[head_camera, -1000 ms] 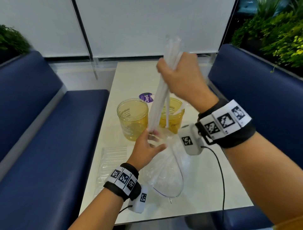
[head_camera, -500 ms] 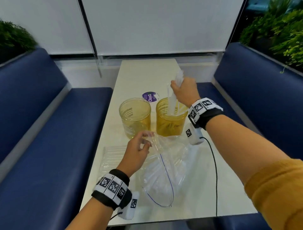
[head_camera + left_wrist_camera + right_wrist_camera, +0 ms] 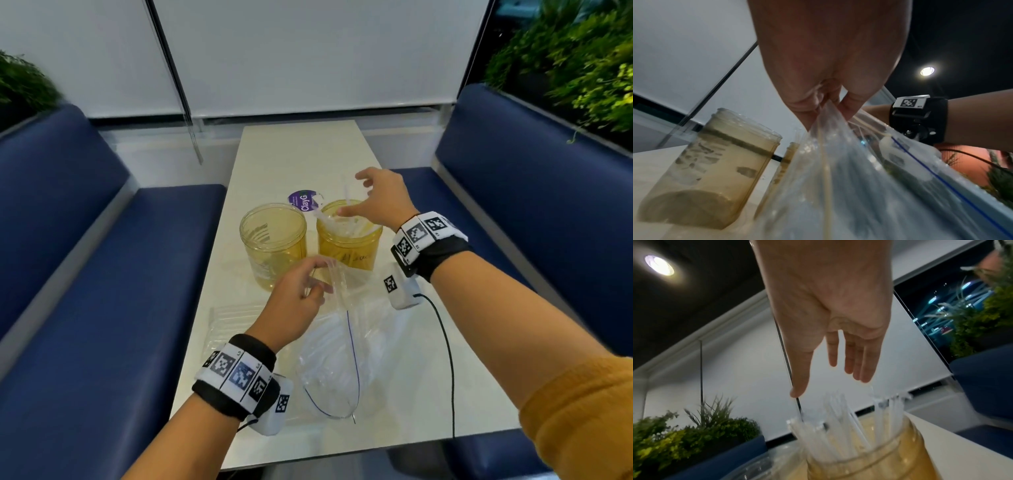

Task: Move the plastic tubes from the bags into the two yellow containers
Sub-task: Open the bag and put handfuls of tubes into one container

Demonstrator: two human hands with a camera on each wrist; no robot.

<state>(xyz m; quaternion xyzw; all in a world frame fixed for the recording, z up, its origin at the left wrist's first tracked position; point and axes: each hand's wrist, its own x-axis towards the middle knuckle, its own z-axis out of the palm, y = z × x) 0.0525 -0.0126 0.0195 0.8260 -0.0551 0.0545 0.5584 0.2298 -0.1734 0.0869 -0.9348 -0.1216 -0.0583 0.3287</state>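
Two yellow see-through containers stand mid-table. The left container (image 3: 273,240) (image 3: 711,168) holds no tubes that I can see. The right container (image 3: 348,245) (image 3: 875,456) holds a bundle of clear plastic tubes (image 3: 342,222) (image 3: 838,423) that fan out above its rim. My right hand (image 3: 368,197) (image 3: 830,369) hovers just over those tubes with straight, spread fingers and holds nothing. My left hand (image 3: 310,279) (image 3: 828,104) pinches the raised mouth of a clear zip bag (image 3: 346,342) (image 3: 869,178) with a blue seal line. Several tubes still lie inside it.
A second flat clear bag (image 3: 236,318) lies left of the held bag. A purple round sticker (image 3: 303,200) sits behind the containers. Blue benches (image 3: 102,274) flank the narrow white table (image 3: 301,154), and a black cable (image 3: 445,342) trails from my right wrist.
My right hand carried the bundle of tubes down from above the bag into the right container and let go; its fingers are now spread. My left hand kept pinching the bag.
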